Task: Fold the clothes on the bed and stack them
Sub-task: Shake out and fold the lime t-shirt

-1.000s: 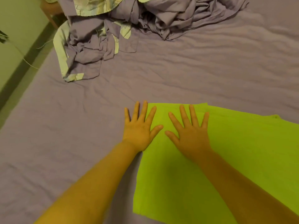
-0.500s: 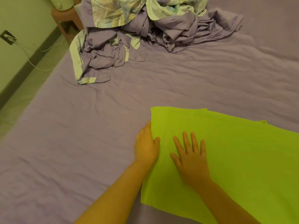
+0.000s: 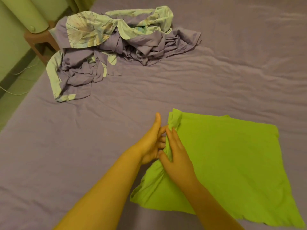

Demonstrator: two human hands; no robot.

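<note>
1. bed (image 3: 216, 72): purple sheet, wrinkled, fills nearly the whole view; carries everything.
2. green cloth (image 3: 232, 163): flat at the bed's near edge, right of centre, already looks folded at least once. Its left edge is bunched and lifted, and the far-left corner stands up in a small peak.
3. clothes pile (image 3: 116, 52): purple and leaf-print pieces, crumpled, toward the bed's far-left corner, well apart from the green cloth. Not folded yet.
4. wooden stool (image 3: 38, 42): off the bed's left edge, with a pale cylinder on it; not part of the task.
5. right hand (image 3: 177, 156): on the cloth's left edge, fingers narrow, pinching the gathered fabric.
6. left hand (image 3: 152, 141): just beside it, touching, fingers curled in under the same edge; grip partly hidden, so holding the cloth is likely rather than certain.
7. Step, judged: start of the next fold on the green cloth. Next move calls for lifting the left edge and carrying it across toward the right edge, corners matched, then pressing it flat.
</note>
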